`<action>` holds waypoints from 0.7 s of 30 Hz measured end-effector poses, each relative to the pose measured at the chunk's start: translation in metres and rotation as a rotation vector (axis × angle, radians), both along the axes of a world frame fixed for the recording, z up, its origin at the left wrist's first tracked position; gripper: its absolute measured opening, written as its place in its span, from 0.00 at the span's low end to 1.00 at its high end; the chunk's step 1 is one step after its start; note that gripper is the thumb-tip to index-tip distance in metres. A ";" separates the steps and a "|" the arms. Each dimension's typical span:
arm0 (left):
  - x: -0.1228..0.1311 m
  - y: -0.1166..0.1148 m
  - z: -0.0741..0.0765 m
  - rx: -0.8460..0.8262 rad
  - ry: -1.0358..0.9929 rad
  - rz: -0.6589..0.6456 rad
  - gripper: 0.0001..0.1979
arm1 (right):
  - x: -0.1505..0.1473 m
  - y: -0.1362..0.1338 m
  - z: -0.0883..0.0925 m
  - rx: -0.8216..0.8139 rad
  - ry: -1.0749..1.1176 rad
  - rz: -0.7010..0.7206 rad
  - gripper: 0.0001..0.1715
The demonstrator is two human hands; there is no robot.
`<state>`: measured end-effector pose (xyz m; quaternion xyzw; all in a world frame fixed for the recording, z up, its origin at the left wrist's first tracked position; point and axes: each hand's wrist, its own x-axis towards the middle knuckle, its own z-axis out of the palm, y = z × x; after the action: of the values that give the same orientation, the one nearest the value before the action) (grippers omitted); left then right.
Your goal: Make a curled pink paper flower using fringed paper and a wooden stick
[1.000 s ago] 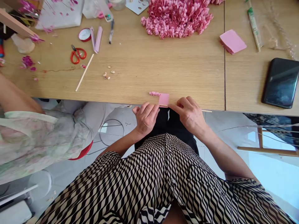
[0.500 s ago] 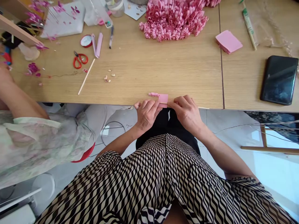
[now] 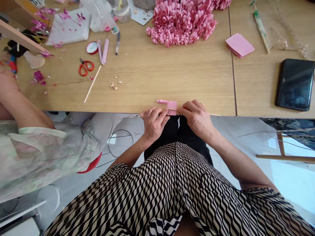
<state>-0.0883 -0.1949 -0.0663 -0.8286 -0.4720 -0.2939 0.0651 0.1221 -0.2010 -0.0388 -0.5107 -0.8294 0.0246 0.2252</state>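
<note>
The left grip was half curled, its fingers against a square of pink paper at the counter's front edge, just beside a tight pink paper curl. The right grip pinched a thin wooden stick lying across that square.

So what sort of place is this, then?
Probably a paper-craft workroom: a big heap of curled pink paper strips, a stack of pink paper squares and red-handled scissors lie on the wooden table.
</note>
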 end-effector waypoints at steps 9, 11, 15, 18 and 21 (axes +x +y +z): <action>0.019 0.005 0.005 -0.052 0.074 0.053 0.21 | 0.006 0.008 0.000 -0.007 0.076 -0.033 0.21; 0.023 0.008 0.005 -0.047 0.073 0.065 0.22 | 0.009 0.008 -0.001 0.010 0.095 -0.040 0.19; 0.024 0.007 0.005 -0.016 0.085 0.065 0.22 | 0.013 0.006 -0.003 0.019 0.076 -0.006 0.16; 0.022 0.004 0.005 -0.046 0.083 0.064 0.21 | 0.015 0.006 -0.003 0.003 0.075 0.005 0.16; 0.023 0.005 0.006 -0.112 0.063 0.071 0.22 | 0.014 0.010 -0.002 -0.021 0.077 0.005 0.18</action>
<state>-0.0655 -0.1895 -0.0605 -0.8225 -0.5146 -0.2383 0.0439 0.1363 -0.1912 -0.0411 -0.5098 -0.8210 0.0535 0.2514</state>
